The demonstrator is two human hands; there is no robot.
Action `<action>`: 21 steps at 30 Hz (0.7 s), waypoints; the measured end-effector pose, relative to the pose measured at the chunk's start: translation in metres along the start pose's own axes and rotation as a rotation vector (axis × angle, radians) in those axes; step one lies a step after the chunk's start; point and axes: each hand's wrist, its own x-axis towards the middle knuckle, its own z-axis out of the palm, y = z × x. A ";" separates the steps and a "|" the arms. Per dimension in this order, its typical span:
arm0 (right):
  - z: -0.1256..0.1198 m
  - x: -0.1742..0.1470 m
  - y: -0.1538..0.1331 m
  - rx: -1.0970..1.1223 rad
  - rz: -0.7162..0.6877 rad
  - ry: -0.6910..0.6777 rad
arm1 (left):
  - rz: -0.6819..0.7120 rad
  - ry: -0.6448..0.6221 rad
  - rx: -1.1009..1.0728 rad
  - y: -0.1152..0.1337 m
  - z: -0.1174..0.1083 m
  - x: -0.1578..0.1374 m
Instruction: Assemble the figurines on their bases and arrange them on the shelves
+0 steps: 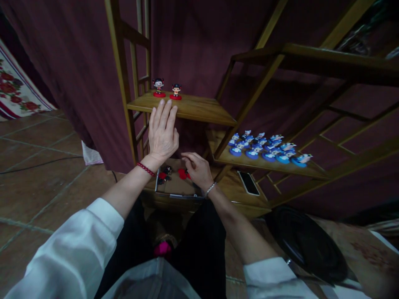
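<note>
My left hand (163, 131) is open, fingers stretched out flat at the front edge of a small wooden shelf (199, 107). Just beyond its fingertips, two small figurines stand upright on red round bases: a dark-haired figurine (158, 86) and a smaller figurine (176, 90) to its right. Lower down, my right hand (199, 170) is over an open cardboard box (174, 187), its fingers curled together; whatever may be between them is hidden. Right beside that hand a red-based piece (182, 173) shows in the box. More red and black figurines (164, 175) lie at the box's left side.
Several blue-and-white figurines (271, 148) stand in rows on a lower shelf to the right. Below it a phone (248, 183) lies on the wooden surface. Upright posts (120, 79) frame the shelves. A black round object (308, 241) is at lower right.
</note>
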 end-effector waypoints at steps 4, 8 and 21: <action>0.012 -0.023 0.023 -0.035 0.189 -0.091 | -0.054 -0.055 -0.016 0.007 -0.002 -0.004; 0.025 -0.041 0.044 -0.070 0.366 -0.181 | -0.082 -0.069 -0.061 0.011 0.003 -0.013; 0.053 -0.082 0.105 -0.227 0.593 -0.388 | -0.205 -0.518 -0.019 0.001 0.065 -0.116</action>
